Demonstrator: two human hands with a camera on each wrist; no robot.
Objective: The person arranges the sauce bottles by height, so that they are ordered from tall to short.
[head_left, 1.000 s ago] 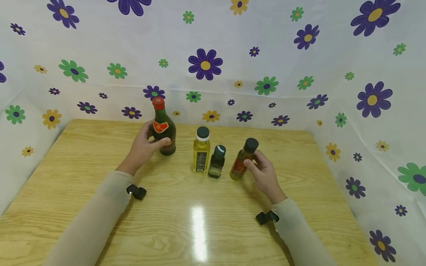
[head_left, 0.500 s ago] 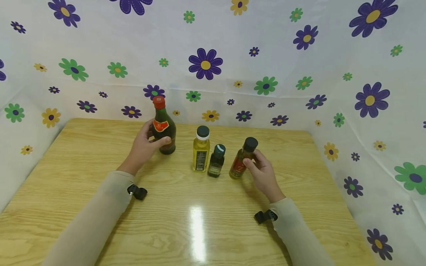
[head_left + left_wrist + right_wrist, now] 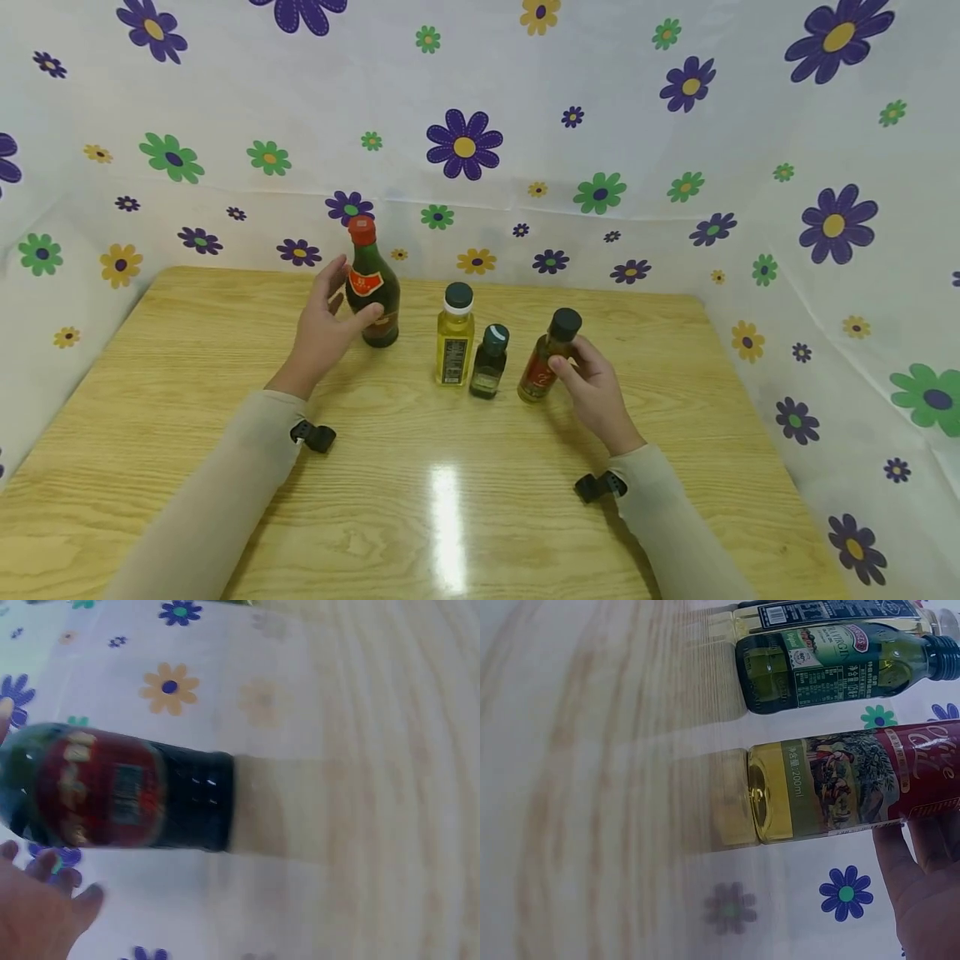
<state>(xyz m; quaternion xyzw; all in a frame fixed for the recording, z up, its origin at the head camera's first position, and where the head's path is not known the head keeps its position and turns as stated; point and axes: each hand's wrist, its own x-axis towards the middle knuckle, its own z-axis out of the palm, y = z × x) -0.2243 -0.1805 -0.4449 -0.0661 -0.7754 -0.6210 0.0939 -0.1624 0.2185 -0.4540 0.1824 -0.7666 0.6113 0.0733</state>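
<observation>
A tall dark green bottle with a red cap [image 3: 372, 296] stands upright at the back left of the table. My left hand [image 3: 318, 337] is spread beside it, thumb in front in the head view; in the left wrist view its fingers [image 3: 56, 889] are apart from the glass. On the right, my right hand [image 3: 596, 387] grips an olive oil bottle with a red label and dark cap [image 3: 538, 367], thumb on the near side. Its base is at the tabletop, as the right wrist view shows the bottle [image 3: 840, 784] beside its reflection.
Between the hands stand a square yellow oil bottle [image 3: 453, 346] and a small dark green olive oil bottle [image 3: 488, 367], close together. The wooden table [image 3: 375, 500] meets a white flowered cloth [image 3: 510, 75] at the back and sides.
My left fingers have straightened and come away from the red-capped bottle, which stands where it was. My right hand and the olive oil bottle look unmoved.
</observation>
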